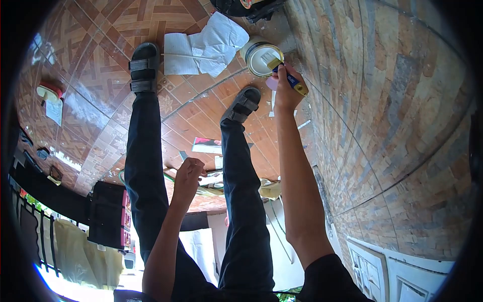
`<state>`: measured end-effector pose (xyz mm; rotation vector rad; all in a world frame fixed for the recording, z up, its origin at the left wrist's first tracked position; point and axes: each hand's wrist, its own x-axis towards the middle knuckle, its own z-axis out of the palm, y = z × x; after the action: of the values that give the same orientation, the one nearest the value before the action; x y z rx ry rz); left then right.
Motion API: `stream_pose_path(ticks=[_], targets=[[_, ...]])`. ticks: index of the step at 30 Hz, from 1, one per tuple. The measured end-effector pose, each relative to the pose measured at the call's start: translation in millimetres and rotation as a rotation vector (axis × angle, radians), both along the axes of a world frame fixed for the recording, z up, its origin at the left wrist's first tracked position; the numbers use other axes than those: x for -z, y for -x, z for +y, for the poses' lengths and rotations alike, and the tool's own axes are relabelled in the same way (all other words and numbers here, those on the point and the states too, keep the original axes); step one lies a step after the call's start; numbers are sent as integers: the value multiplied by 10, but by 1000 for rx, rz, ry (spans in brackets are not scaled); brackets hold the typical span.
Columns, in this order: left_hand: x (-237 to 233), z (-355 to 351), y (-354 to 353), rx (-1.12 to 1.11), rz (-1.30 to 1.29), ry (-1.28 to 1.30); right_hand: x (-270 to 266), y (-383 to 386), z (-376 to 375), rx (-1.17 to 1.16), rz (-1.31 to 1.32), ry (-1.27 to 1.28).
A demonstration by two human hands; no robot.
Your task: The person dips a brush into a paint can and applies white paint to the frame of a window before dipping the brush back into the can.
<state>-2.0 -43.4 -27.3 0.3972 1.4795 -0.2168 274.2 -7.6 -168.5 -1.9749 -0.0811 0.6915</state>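
Note:
My right hand [288,91] is closed round the blue and yellow handle of a paintbrush [292,80]. The brush's bristles reach over the open mouth of a paint can [250,49] that holds white paint. Whether the bristles touch the paint is hard to tell. My left hand [188,173] hangs in front of my legs with its fingers curled in, and nothing shows in it. Just left of the can, white paper sheets [206,45] lie on the tiled floor.
A stone-patterned wall [382,100] rises along the right. My sandalled feet stand on the floor near the paper and can. A dark bag [251,9] sits at the top. A red and white object [49,92] lies at the left, and a printed sheet [207,145] between my legs.

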Motion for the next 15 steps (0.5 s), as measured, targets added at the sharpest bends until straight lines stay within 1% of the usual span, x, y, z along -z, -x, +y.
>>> stream_pose_path(ticks=[7, 15], targets=[[7, 28, -57, 2, 16, 26, 4, 23, 2, 9, -11, -4], [39, 8, -47, 33, 43, 67, -312, -8, -129, 60, 7, -56]])
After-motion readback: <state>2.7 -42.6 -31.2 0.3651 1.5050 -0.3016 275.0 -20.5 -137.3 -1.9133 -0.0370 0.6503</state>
